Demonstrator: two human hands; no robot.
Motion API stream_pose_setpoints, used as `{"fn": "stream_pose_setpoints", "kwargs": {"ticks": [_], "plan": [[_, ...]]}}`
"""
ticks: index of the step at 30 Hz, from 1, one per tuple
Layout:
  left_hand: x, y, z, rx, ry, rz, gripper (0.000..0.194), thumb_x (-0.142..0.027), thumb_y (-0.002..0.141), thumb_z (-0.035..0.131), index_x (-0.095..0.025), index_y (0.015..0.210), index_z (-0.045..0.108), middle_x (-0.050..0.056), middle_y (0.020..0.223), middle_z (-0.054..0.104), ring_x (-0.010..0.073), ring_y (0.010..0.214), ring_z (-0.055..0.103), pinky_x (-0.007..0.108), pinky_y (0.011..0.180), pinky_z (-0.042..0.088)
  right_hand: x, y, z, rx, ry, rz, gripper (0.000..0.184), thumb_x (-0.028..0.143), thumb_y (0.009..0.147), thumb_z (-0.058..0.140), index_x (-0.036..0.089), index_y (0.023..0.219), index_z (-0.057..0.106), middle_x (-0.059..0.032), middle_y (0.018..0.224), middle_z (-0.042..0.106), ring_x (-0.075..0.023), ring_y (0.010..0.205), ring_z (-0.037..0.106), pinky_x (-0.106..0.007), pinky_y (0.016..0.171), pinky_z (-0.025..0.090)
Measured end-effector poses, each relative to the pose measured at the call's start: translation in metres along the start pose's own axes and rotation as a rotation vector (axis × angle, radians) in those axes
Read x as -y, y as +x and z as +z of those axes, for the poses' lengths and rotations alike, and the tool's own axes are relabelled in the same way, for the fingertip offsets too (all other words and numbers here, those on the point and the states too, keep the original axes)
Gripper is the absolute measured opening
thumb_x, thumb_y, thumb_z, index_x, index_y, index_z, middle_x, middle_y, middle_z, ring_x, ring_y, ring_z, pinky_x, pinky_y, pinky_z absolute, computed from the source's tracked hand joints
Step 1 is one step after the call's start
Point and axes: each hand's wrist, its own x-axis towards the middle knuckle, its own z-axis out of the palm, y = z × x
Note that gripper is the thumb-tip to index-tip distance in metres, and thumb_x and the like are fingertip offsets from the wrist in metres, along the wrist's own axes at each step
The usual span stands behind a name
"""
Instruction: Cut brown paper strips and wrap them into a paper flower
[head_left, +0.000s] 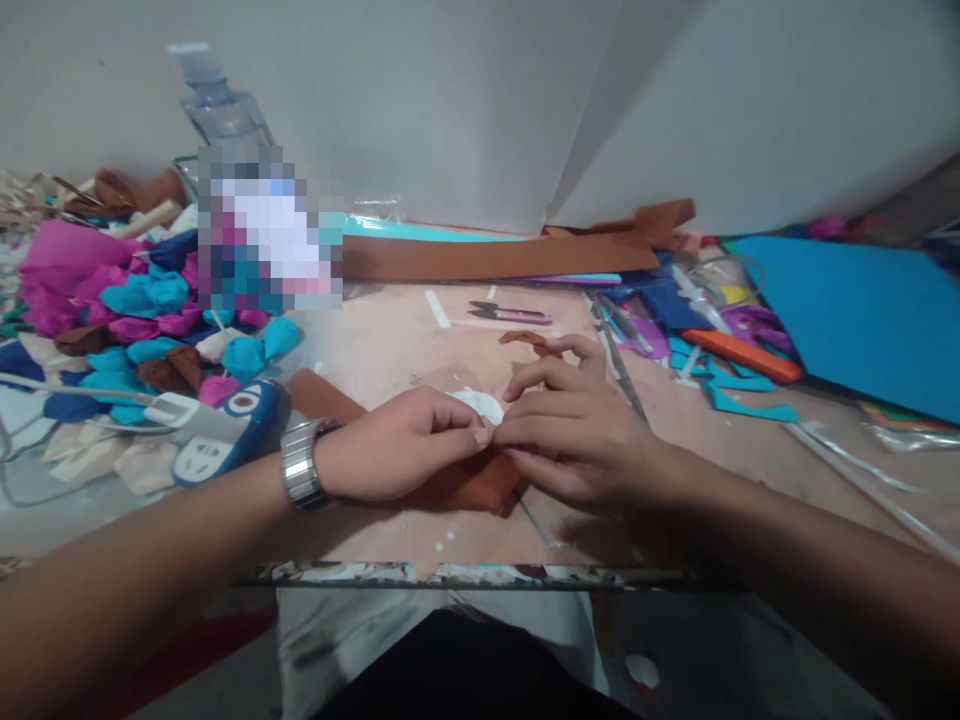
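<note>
My left hand (pixel 405 445), with a metal watch (pixel 301 465) on its wrist, is closed on a brown strip that looks like crepe paper (pixel 480 485). Its thumb and fingertips pinch the upper edge. My right hand (pixel 581 430) meets it there, thumb and forefinger pinching at the same spot. A small curled brown scrap (pixel 525 340) shows at the right hand's outer fingers. Behind the fingertips lies something white (pixel 480 403), partly hidden. The strip's other end comes out beyond the left hand. Thread snips (pixel 514 313) lie on the table past both hands.
Pink, blue and brown paper bundles (pixel 142 300) crowd the left, beside a blue-and-white power strip (pixel 229 425). A bottle (pixel 221 105) stands behind. Long brown strips (pixel 487 260) lie along the wall. Scissors (pixel 619 355), an orange cutter (pixel 742 355) and a blue sheet (pixel 862 320) are right.
</note>
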Motion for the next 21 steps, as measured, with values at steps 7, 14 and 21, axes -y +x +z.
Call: {"fn": "stream_pose_setpoints", "kwargs": {"ticks": [7,14,21], "plan": [[0.0018,-0.0002,0.0000,-0.050,0.066,0.053,0.029,-0.029,0.102,0.055,-0.013,0.080,0.065,-0.004,0.072,0.055,0.0096,0.068,0.044,0.023,0.065,0.036,0.0015,0.0021,0.0021,-0.059,0.009,0.052,0.013,0.015,0.091,0.068,0.027,0.096,0.072,0.0039,0.082,0.079,-0.0243,0.102,0.067,-0.053,0.111,0.029],[0.0012,-0.0021,0.0031,-0.088,0.139,0.054,0.029,-0.029,0.101,0.055,-0.014,0.079,0.067,-0.005,0.068,0.054,0.0089,0.067,0.045,0.023,0.063,0.036,0.0019,0.0026,0.0037,-0.085,0.006,0.049,0.013,0.014,0.090,0.069,0.026,0.093,0.070,0.0045,0.079,0.078,-0.0248,0.100,0.067,-0.054,0.112,0.029],[0.0004,-0.0034,0.0053,-0.140,0.246,0.083,0.027,-0.026,0.099,0.057,-0.016,0.075,0.065,-0.006,0.065,0.055,0.0083,0.064,0.046,0.023,0.063,0.036,0.0016,0.0016,0.0031,-0.065,0.025,0.057,0.010,0.017,0.092,0.069,0.027,0.093,0.070,0.0041,0.081,0.079,-0.0262,0.104,0.067,-0.056,0.110,0.029]]}}
